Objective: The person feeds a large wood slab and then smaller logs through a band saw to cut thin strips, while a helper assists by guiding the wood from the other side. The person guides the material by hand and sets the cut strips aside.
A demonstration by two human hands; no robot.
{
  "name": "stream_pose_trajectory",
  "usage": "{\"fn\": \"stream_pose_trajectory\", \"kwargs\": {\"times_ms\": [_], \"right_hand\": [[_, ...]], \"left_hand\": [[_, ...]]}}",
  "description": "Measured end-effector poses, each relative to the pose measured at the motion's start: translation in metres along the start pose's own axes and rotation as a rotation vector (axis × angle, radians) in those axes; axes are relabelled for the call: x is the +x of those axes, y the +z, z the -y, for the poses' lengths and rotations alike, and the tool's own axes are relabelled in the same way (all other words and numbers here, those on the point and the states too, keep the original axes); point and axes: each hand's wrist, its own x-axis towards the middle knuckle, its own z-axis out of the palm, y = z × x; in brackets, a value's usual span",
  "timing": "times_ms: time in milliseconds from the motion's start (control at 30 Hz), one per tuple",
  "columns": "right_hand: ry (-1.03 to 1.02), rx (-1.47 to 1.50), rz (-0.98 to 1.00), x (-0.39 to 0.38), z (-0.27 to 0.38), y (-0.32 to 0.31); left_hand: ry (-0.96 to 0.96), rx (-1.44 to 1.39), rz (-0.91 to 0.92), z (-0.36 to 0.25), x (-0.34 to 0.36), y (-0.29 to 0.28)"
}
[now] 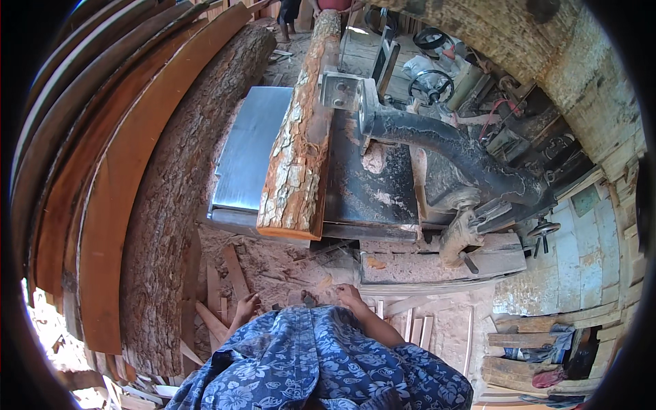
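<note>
My left hand (247, 309) is low in front of my body, its fingers slightly apart and nothing in them. A short way to its right, my right hand (350, 295) hangs loosely open, and it too holds nothing. Both are apart from the bark-covered timber (294, 164), whose sawn near end juts a little over the front edge of a metal machine table (249, 147). The timber runs away from me, past a steel guide block (339, 91) on a heavy curved iron arm (437, 130). A second person (335, 4) stands at the timber's far end.
Long curved-looking boards (130, 184) and a bark-covered log (184, 178) line the left side. Handwheels (431, 86) and machine parts crowd the right. Sawdust and wood offcuts (236, 270) cover the floor before me. A wooden beam (437, 266) lies below the table's right side.
</note>
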Motion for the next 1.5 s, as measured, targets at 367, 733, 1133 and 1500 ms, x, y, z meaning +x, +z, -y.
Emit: {"fn": "stream_pose_trajectory", "kwargs": {"times_ms": [367, 733, 1133, 1500], "right_hand": [[0.011, 0.342, 0.073, 0.013, 0.018, -0.003], [-0.009, 0.977, 0.213, -0.071, 0.103, -0.03], [0.008, 0.889, 0.091, -0.176, 0.093, 0.018], [-0.104, 0.839, 0.055, -0.248, 0.056, 0.076]], "left_hand": [[0.025, -0.082, -0.067, -0.09, -0.037, 0.004], [0.26, -0.177, 0.159, -0.136, -0.085, -0.004], [0.224, -0.135, 0.285, -0.05, -0.162, -0.023], [0.244, -0.273, 0.358, 0.031, -0.219, -0.036]]}}
